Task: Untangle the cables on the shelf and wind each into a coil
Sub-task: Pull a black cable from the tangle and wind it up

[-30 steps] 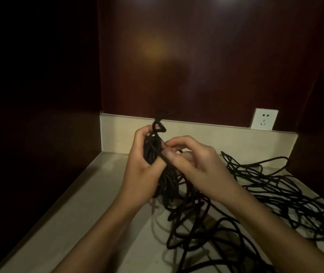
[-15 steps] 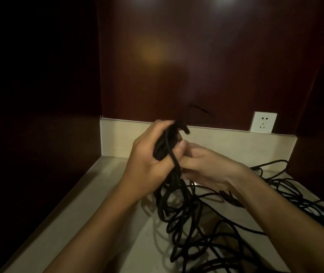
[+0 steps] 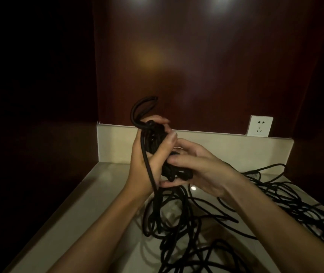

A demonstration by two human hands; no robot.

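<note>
My left hand [image 3: 147, 164] is raised above the shelf [image 3: 90, 196] and grips a bundle of black cable loops [image 3: 153, 140]; one loop end arcs up above the fingers and one strand runs down across the palm. Just to its right, my right hand [image 3: 198, 170] curls its fingers and thumb around the lower part of the same bundle. Loose loops hang from both hands down into a tangle of black cables [image 3: 178, 223] on the beige shelf. More tangled cable [image 3: 295, 200] spreads over the right side of the shelf.
A low beige upstand [image 3: 115, 142] runs along the back of the shelf, under a dark wood back wall. A white wall socket [image 3: 259, 126] sits at the back right. Dark side walls close in left and right. The shelf's left part shows bare surface.
My left hand has turned and lifted the bundle, so a loop end now arcs above it. My right hand has moved lower, under the bundle. More cable is gathered in the hands.
</note>
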